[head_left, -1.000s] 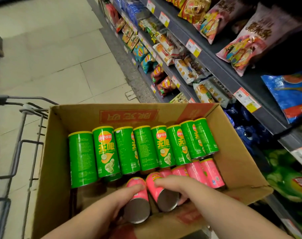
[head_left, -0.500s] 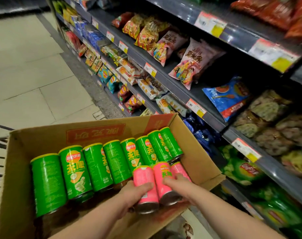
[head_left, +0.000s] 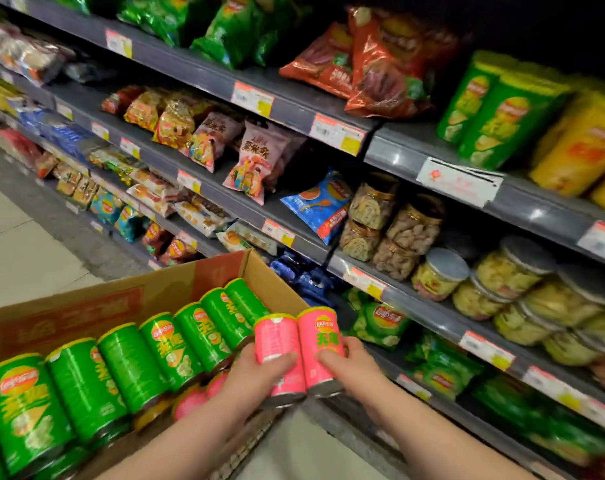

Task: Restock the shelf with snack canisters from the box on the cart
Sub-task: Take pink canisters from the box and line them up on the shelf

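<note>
My left hand (head_left: 259, 370) grips a pink snack canister (head_left: 277, 341), and my right hand (head_left: 353, 362) grips a second pink canister (head_left: 318, 337) pressed against it. Both canisters are lifted above the right corner of the cardboard box (head_left: 86, 306), near the shelf edge. A row of green canisters (head_left: 128, 362) lies on its side in the box, with more pink canisters (head_left: 193, 398) below my left forearm. On the upper right shelf stand tall green canisters (head_left: 502, 116) and yellow canisters (head_left: 578, 147).
Grey shelves (head_left: 432, 306) with price tags fill the right side, packed with snack bags (head_left: 252, 161), clear jars (head_left: 398, 230) and lidded tubs (head_left: 508, 275). Pale tiled floor (head_left: 17, 251) lies at the left. Cart mesh (head_left: 245, 448) shows under the box.
Both hands have lifted the two pink canisters out of the box and carried them right, toward the shelf. The view has swung right and up, showing more shelving.
</note>
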A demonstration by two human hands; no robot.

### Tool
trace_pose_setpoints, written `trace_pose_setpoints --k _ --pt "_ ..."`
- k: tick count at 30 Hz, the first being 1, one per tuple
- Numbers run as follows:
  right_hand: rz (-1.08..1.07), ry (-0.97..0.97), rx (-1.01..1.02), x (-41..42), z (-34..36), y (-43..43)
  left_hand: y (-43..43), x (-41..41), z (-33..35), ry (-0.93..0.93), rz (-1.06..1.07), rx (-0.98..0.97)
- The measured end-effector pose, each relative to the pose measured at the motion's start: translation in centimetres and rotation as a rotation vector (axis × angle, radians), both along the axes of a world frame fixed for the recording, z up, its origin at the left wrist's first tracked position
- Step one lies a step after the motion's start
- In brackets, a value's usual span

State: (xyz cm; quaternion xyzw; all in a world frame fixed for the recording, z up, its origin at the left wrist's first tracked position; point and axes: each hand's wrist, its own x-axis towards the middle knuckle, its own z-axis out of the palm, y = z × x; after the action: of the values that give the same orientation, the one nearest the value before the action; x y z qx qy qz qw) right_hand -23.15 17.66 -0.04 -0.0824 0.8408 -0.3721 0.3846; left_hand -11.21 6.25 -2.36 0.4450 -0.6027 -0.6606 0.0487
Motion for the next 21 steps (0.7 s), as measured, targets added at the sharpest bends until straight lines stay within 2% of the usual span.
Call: trace_pose_setpoints --k 11,21 --pt "-0.341 0.074 -0.126 -0.4 4.4 21.3 17.9 -5.2 4.7 0.117 -0.337 -0.064" --pt "-0.603 0.171 -0.229 1.8 8.2 40.6 35.2 -7.5 8.3 0.215 -0.626 -0.015"
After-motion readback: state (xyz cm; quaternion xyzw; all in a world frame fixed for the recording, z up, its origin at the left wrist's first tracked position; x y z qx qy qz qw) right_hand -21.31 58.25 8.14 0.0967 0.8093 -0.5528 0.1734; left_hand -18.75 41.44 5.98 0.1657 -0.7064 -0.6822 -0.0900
